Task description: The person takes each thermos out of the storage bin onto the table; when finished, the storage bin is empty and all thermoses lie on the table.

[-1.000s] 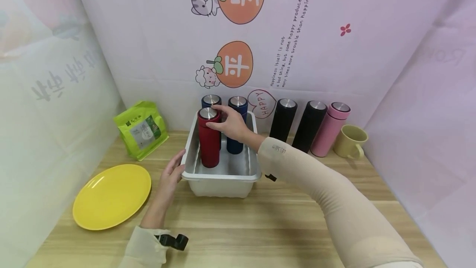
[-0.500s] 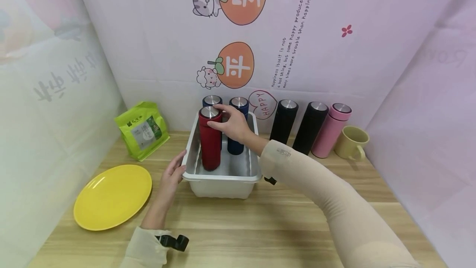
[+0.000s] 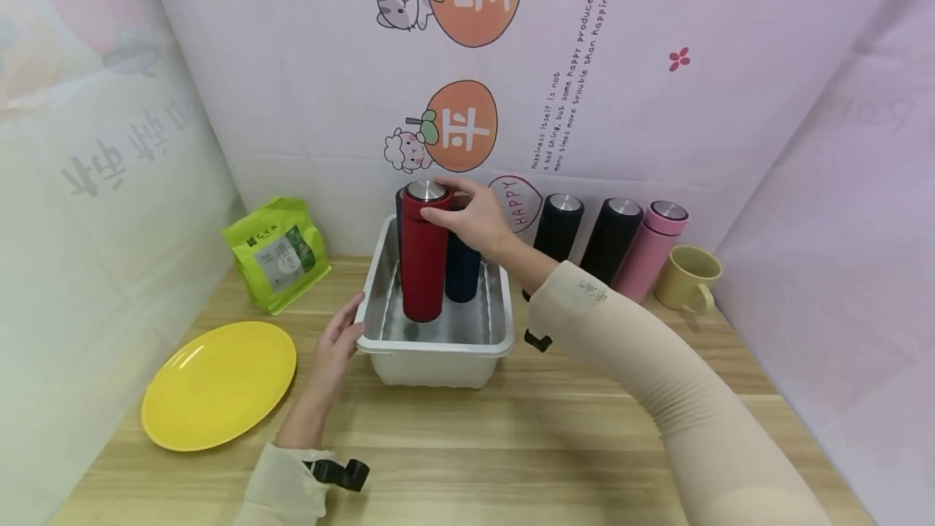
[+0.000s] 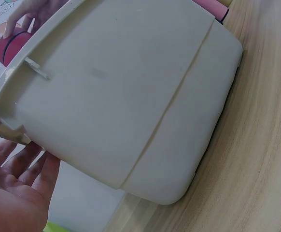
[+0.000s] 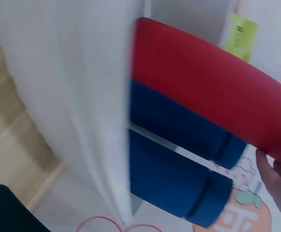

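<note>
In the head view my right hand (image 3: 478, 222) grips a red thermos flask (image 3: 425, 270) near its steel-topped lid, with thumb and fingers round it. The flask is upright over the inside of a white plastic bin (image 3: 438, 355). Two dark blue thermos flasks stand in the bin behind it; one blue flask (image 3: 462, 270) is partly covered by my hand, the other mostly hidden. The right wrist view shows the red flask (image 5: 203, 82) beside both blue flasks (image 5: 174, 174). My left hand (image 3: 338, 347) holds the bin's left rim, its fingers (image 4: 27, 164) under the lip in the left wrist view.
Right of the bin two black thermos flasks (image 3: 612, 242), a pink one (image 3: 648, 254) and a yellow-green mug (image 3: 687, 278) stand along the back wall. To the left are a green pouch (image 3: 277, 254) and a yellow plate (image 3: 219, 384). Cloth walls enclose the wooden table (image 3: 467, 445).
My right hand has raised the red thermos flask and carried it slightly right and back, covering more of the blue flasks. My left hand and the bin have stayed in place.
</note>
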`<state>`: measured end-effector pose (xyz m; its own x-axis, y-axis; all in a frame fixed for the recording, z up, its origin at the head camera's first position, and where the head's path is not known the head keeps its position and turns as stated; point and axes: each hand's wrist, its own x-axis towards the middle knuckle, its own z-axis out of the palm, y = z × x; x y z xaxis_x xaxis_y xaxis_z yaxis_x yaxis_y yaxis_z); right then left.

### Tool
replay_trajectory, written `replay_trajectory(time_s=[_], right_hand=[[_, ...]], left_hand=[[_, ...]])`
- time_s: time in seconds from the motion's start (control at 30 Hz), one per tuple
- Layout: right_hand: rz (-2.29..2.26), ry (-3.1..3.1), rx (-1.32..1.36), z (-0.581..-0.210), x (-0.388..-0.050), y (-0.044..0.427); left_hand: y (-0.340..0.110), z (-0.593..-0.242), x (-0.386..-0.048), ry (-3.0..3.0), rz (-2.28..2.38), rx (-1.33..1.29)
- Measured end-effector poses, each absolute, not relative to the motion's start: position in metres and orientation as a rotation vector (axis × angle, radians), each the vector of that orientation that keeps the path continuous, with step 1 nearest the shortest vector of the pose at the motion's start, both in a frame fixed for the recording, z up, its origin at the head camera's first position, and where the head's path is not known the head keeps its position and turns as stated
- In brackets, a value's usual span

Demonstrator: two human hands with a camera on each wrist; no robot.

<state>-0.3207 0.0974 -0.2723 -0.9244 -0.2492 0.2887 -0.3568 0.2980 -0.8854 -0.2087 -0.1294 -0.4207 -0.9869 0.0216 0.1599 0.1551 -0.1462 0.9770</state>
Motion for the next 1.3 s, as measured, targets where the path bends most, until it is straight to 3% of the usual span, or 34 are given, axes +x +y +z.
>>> replay_trajectory(time_s=[0.57, 1.3], right_hand=[[1.89, -2.249, 0.462, -0.206, -0.3, 0.158], [1.872, -2.143, 0.14, -0.191, -0.26, 0.257]], left_hand=[[-0.131, -0.421, -0.209, -2.057, -2.281, -0.162], [-0.132, -0.421, -0.211, -2.058, -2.296, -0.164]])
